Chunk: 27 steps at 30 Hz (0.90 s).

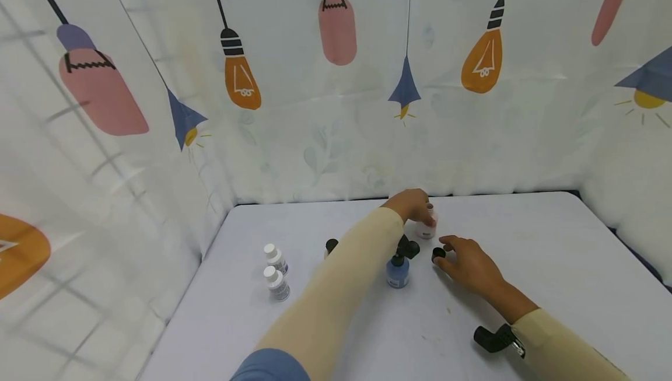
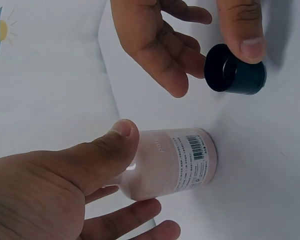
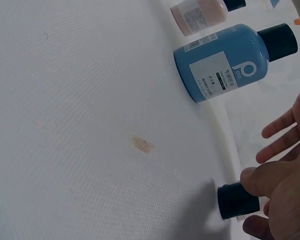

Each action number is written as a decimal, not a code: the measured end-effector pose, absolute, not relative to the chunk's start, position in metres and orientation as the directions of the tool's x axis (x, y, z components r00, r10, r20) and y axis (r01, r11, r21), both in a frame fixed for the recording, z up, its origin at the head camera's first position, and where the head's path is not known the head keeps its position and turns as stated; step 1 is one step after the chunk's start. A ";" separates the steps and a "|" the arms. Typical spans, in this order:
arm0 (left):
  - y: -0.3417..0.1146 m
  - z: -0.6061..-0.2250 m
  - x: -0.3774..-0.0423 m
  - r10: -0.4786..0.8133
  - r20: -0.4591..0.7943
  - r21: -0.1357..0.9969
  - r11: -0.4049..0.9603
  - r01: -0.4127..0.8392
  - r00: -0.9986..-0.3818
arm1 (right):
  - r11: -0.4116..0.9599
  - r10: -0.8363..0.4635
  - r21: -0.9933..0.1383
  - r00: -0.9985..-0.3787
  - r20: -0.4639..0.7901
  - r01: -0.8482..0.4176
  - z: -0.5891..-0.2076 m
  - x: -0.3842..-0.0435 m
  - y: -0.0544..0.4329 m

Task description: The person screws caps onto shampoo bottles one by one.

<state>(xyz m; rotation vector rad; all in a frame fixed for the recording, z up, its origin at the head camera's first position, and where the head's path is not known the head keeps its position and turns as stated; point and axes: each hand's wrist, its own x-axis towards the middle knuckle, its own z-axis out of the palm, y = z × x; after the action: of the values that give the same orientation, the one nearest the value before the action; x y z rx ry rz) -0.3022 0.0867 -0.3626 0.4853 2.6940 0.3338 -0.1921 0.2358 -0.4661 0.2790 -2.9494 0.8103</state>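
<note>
My left hand (image 1: 412, 206) grips a pale pink bottle (image 2: 165, 160) by its neck and shoulder, thumb on one side and fingers on the other. The bottle stands upright near the back of the table, its uncapped top partly hidden by the hand. Just in front and to the right, my right hand (image 1: 469, 264) pinches a black cap (image 3: 237, 201) between thumb and fingers. The cap's hollow end shows in the left wrist view. A blue bottle (image 1: 397, 274) with a black cap stands upright below the left wrist.
Two white bottles (image 1: 274, 257) with white caps stand on the left of the table. Another pink bottle (image 3: 201, 16), capped in black, is partly hidden behind my left forearm in the head view. A small brownish stain (image 3: 141, 144) marks the white tabletop (image 1: 551, 252).
</note>
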 end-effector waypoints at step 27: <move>0.083 -0.370 -0.309 0.418 -0.284 0.294 0.895 0.336 -0.863 | 0.841 -0.150 -0.505 -0.981 0.126 -0.193 -0.463 -0.194 0.234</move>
<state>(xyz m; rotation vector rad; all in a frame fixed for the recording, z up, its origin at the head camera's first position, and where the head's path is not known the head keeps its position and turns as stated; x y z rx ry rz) -0.3093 0.0834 -0.3699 0.5585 2.7184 0.3346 -0.1936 0.2340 -0.4632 0.2741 -2.9354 0.8184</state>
